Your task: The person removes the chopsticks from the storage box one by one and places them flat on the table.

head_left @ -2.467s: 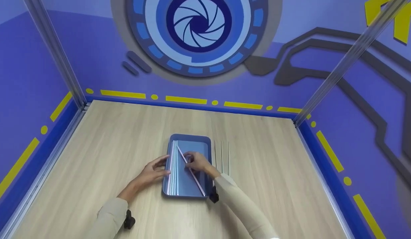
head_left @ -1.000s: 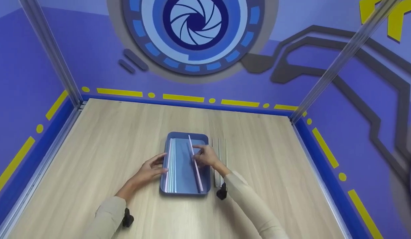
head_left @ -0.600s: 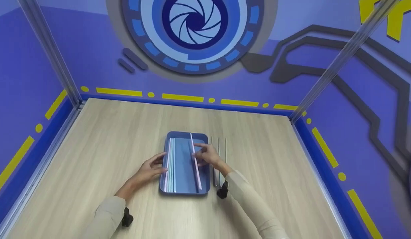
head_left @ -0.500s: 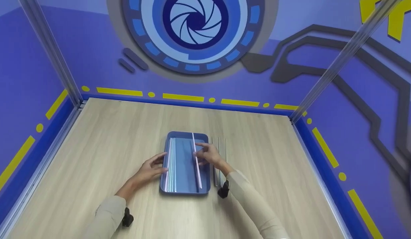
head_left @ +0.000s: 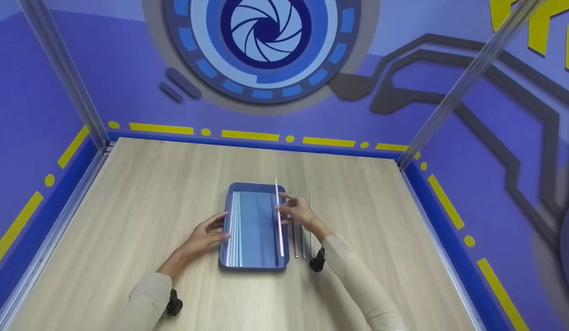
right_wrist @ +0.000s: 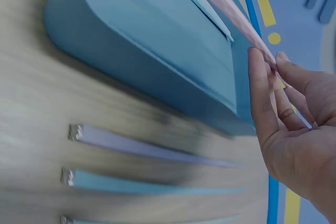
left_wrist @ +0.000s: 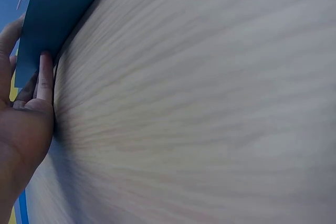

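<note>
In the head view, my right hand (head_left: 300,213) pinches a slim pink chopstick (head_left: 280,236) between thumb and fingertips. It stands nearly lengthwise above the right rim of a blue rectangular tray (head_left: 259,266), its far tip reaching past the back rim. Several pale blue and pink chopsticks (head_left: 237,230) lie side by side along the tray's left side. My left hand (head_left: 206,234) rests against the left wall, fingers and thumb spread. In the left wrist view, one straight finger (left_wrist: 45,77) touches the tray's outer wall (left_wrist: 58,14). The right wrist view shows the pinched chopstick (right_wrist: 236,17) close up.
Three more chopsticks (head_left: 303,248) with silvery ends lie on the wooden table (head_left: 174,174) just right of the tray, partly behind the right hand. Blue patterned walls (head_left: 247,110) and metal posts (head_left: 63,69) enclose the table.
The right hand has carried the pink chopstick rightward from a slant across the tray to above the right rim, straightening and raising it. The left hand stays at the tray's left wall.
</note>
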{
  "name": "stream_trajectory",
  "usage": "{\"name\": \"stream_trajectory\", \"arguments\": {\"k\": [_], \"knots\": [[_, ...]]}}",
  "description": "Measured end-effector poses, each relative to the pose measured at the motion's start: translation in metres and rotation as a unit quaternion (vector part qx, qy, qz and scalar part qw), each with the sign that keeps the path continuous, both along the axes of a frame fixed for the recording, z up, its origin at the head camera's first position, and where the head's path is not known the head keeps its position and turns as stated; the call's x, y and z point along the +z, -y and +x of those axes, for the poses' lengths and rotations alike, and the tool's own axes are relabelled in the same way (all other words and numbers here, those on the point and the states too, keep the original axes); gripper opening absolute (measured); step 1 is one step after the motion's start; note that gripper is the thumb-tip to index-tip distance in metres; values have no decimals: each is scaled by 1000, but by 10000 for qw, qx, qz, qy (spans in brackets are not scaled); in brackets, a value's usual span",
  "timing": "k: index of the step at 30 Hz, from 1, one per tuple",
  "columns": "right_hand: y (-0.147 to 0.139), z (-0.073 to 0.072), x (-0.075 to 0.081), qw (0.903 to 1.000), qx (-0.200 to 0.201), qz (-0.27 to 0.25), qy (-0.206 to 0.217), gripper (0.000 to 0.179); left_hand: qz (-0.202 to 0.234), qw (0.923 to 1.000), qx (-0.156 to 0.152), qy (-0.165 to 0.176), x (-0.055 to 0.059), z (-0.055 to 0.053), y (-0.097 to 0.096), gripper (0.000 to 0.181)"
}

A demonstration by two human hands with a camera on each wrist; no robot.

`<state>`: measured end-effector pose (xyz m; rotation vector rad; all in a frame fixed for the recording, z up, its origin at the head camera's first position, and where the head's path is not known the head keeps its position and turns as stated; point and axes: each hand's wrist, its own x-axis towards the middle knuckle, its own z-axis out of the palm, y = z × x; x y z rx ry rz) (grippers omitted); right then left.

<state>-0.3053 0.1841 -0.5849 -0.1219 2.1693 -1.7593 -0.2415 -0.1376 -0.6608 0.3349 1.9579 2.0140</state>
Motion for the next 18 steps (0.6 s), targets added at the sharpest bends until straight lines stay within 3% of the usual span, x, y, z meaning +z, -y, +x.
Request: {"name": "stream_trajectory", "arguments": {"k": [5, 18], "knots": [[-13, 0, 4, 9999, -114, 73, -102, 58, 59, 9999, 13, 118, -1, 3, 3, 79], [-59, -5, 8, 9967, -714, 362, -149, 57, 20, 10000, -46, -27, 2, 1, 0, 79]]}}
